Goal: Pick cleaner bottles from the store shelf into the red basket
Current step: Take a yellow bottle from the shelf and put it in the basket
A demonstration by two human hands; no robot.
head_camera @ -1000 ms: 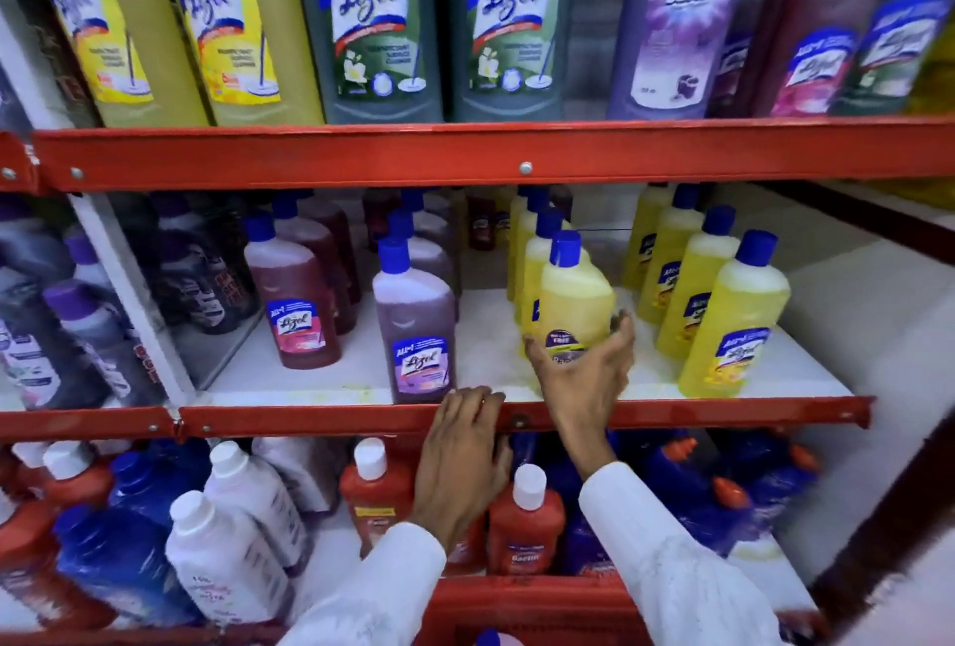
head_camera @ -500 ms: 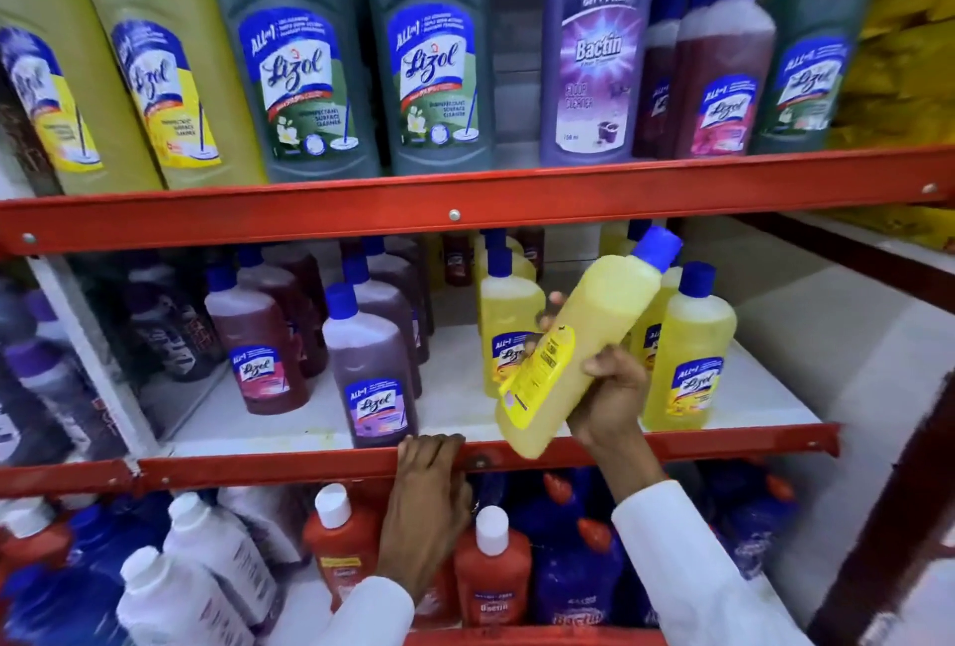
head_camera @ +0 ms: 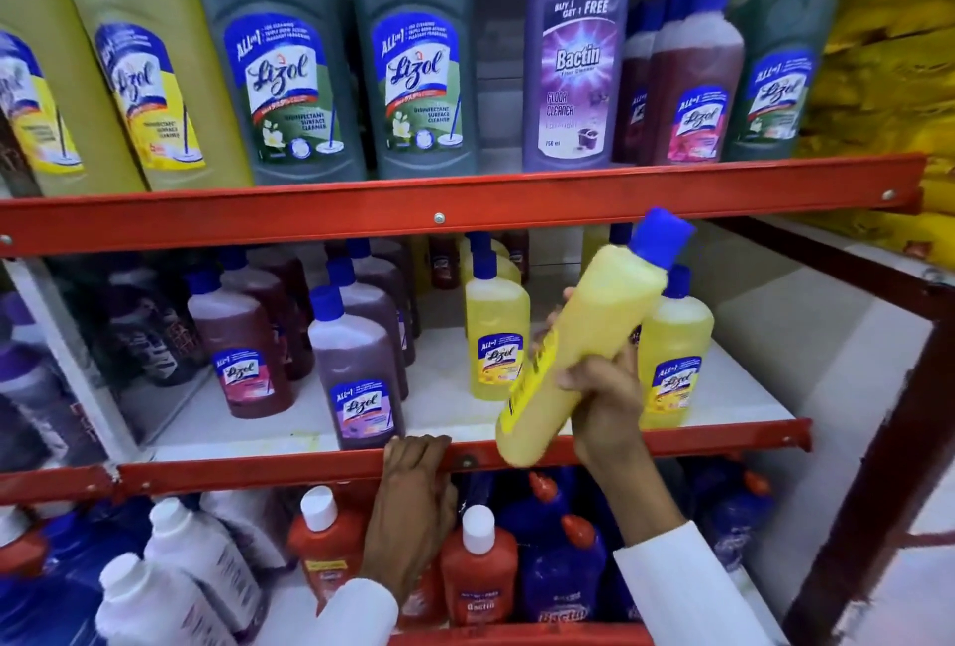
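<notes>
My right hand [head_camera: 602, 395] grips a yellow cleaner bottle [head_camera: 584, 335] with a blue cap, tilted with the cap up and to the right, in front of the middle shelf. My left hand [head_camera: 413, 501] rests with its fingers curled over the red front rail [head_camera: 258, 470] of that shelf. More yellow bottles [head_camera: 496, 335] stand on the shelf behind the held one, and one [head_camera: 674, 366] stands to its right. A red edge at the bottom of the view [head_camera: 517, 637] may be the basket; I cannot tell.
Maroon and purple bottles [head_camera: 356, 366] stand left on the middle shelf. Large green, yellow and purple bottles [head_camera: 279, 61] fill the top shelf. Orange, white and blue bottles [head_camera: 478, 563] crowd the lowest shelf. A dark red upright [head_camera: 878, 464] frames the right side.
My right hand took the front yellow bottle off the shelf, lifted it and tilted it. The view rose a little. My left hand stayed on the rail.
</notes>
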